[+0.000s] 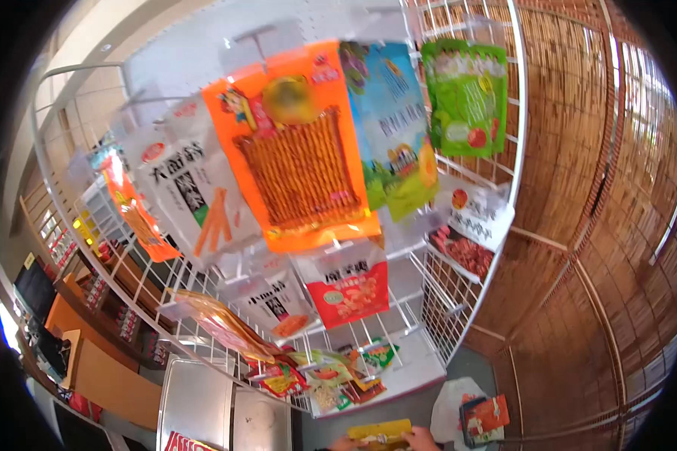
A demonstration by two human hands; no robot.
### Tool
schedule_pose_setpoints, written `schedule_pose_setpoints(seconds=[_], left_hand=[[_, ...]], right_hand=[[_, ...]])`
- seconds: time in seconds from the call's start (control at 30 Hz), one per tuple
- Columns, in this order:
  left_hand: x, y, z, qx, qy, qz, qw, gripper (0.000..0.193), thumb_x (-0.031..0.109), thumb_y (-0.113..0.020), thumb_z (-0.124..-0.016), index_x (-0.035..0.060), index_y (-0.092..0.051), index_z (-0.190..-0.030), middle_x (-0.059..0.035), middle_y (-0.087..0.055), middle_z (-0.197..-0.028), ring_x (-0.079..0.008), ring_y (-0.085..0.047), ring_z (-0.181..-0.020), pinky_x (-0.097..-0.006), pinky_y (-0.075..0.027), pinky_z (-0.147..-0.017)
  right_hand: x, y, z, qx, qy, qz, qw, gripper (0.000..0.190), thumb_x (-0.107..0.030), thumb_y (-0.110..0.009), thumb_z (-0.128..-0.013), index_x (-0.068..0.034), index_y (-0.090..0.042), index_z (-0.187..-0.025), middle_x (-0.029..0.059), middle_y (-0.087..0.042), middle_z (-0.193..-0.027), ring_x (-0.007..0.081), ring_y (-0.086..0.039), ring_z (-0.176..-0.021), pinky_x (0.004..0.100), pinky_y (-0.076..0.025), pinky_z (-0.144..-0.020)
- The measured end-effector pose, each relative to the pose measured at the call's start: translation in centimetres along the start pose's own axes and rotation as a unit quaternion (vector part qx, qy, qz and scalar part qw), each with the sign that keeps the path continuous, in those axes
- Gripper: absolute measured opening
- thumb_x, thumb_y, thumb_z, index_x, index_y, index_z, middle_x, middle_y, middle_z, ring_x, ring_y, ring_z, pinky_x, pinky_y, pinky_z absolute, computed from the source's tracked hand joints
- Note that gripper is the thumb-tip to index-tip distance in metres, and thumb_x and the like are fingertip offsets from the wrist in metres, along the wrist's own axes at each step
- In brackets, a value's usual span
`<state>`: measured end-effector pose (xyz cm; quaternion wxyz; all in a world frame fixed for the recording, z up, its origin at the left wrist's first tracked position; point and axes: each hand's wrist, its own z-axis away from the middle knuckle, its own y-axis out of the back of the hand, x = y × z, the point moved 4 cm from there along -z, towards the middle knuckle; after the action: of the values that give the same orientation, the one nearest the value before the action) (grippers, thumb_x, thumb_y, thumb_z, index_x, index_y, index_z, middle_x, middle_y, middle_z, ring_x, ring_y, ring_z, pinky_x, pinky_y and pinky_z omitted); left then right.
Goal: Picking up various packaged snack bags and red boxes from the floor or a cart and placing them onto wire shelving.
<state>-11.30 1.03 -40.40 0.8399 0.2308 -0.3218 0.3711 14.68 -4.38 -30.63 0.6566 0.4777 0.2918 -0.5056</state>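
Observation:
At the bottom edge of the head view, a yellow snack packet (379,430) is held between both hands. My left hand (344,443) grips its left end, and my right hand (421,439) has its right end; much of each hand is cut off by the picture's edge. Beyond them rises a white wire display rack (518,141) with snack packets on hooks. A large orange packet of stick snacks (299,169) hangs in front, beside a white packet (189,180) and a blue packet (392,118). Below it hangs a red and white packet (350,287).
Several small packets (327,369) lie in the rack's bottom. A green pouch (467,101) hangs at its right. On the floor, a white plastic bag (448,411) carries packets. A metal cabinet (197,394) stands left, a counter (113,377) behind it. A bamboo wall (564,141) closes the right.

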Motion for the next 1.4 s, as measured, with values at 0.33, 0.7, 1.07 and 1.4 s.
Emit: schedule_pose_setpoints(seconds=[0.33, 0.7, 1.07, 1.4], left_hand=[[8.4, -5.1, 1.9, 0.043, -0.016, 0.083, 0.995, 0.031, 0.014, -0.066, -0.079, 0.0004, -0.060, -0.106, -0.0018, -0.062, -0.099, -0.0112, -0.055, -0.089, -0.0259, -0.041, -0.083], [9.4, -9.9, -11.7, 0.056, -0.018, 0.188, 0.980, 0.025, 0.019, -0.062, -0.084, 0.0017, -0.061, -0.103, -0.0006, -0.063, -0.094, -0.0080, -0.055, -0.084, -0.0231, -0.042, -0.077], [11.5, -11.5, -25.4, 0.118, 0.066, 0.219, 0.966, 0.029, 0.023, -0.064, -0.081, 0.0128, -0.054, -0.106, 0.0025, -0.058, -0.104, -0.0129, -0.051, -0.095, -0.0381, -0.042, -0.080], [14.3, -10.3, -33.7, 0.159, -0.003, 0.240, 0.958, 0.023, 0.020, -0.061, -0.084, 0.0075, -0.058, -0.102, 0.0003, -0.062, -0.094, -0.0074, -0.056, -0.076, -0.0219, -0.043, -0.065]], right_hand=[[4.5, 3.5, 0.5, 0.124, -0.092, -0.148, 0.977, 0.024, -0.018, -0.058, -0.083, 0.002, -0.058, -0.096, 0.0077, -0.062, -0.082, 0.0131, -0.056, -0.075, 0.0294, -0.045, -0.068], [13.3, 5.7, -9.1, 0.261, -0.122, -0.326, 0.900, 0.015, -0.007, -0.061, -0.080, 0.003, -0.057, -0.091, 0.0039, -0.059, -0.078, 0.0089, -0.054, -0.070, 0.0245, -0.042, -0.062], [21.3, 8.9, -25.6, 0.294, -0.020, -0.326, 0.898, 0.022, -0.008, -0.063, -0.075, 0.003, -0.058, -0.094, 0.0100, -0.063, -0.083, 0.0175, -0.059, -0.076, 0.0289, -0.046, -0.069], [22.1, 11.5, -36.0, 0.295, 0.036, -0.263, 0.918, 0.026, -0.013, -0.064, -0.075, 0.003, -0.057, -0.095, 0.0142, -0.063, -0.089, 0.0242, -0.060, -0.084, 0.0319, -0.046, -0.073]])
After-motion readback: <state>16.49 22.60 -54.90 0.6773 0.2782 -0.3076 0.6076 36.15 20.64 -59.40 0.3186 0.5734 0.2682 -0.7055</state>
